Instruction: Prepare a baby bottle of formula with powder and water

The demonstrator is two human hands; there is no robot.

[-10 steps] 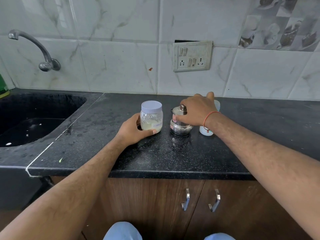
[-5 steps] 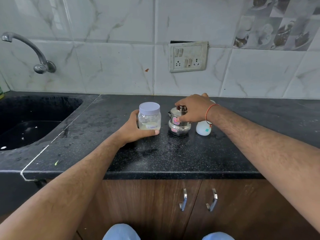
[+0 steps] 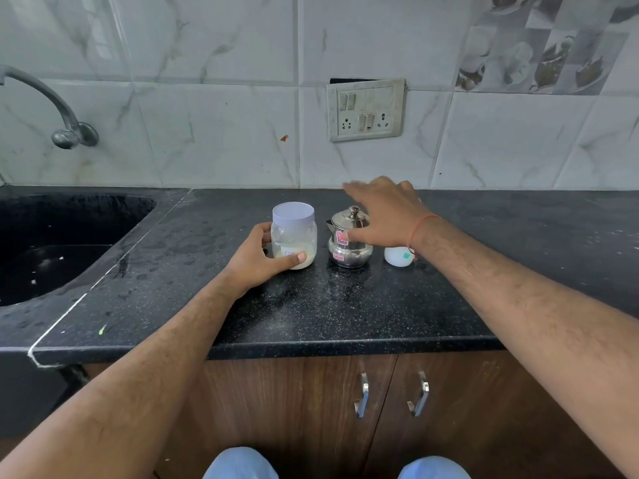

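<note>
The left hand (image 3: 257,261) wraps around the powder jar (image 3: 294,236), thumb across the front near the label, fingers curled behind, and the jar stands upright on the black counter (image 3: 311,305) with its pale lid (image 3: 293,212) on and a low layer of cream powder in the bottom. The right hand (image 3: 380,216) holds nothing: fingers spread and relaxed, blurred, hovering above and just behind the small steel kettle (image 3: 350,242), thumb low by the kettle's side; whether the thumb touches the metal I cannot tell. The kettle sits just right of the jar, close but apart, knob up, lid on. Right of the kettle, tucked under the right wrist, is a small white rounded thing (image 3: 399,256) with a green mark, likely the baby bottle or part of it, though too much is hidden to be sure. Here is what matters: the jar's lid faces straight up and the free right hand is up and to the right of it, with the kettle between. I judge that a short sweep leftward would put that hand on the lid while the left steadies the body. Off to the far left are the sink (image 3: 69,236) and the tap (image 3: 52,108); a socket plate (image 3: 366,110) sits on the tiled wall behind.
</note>
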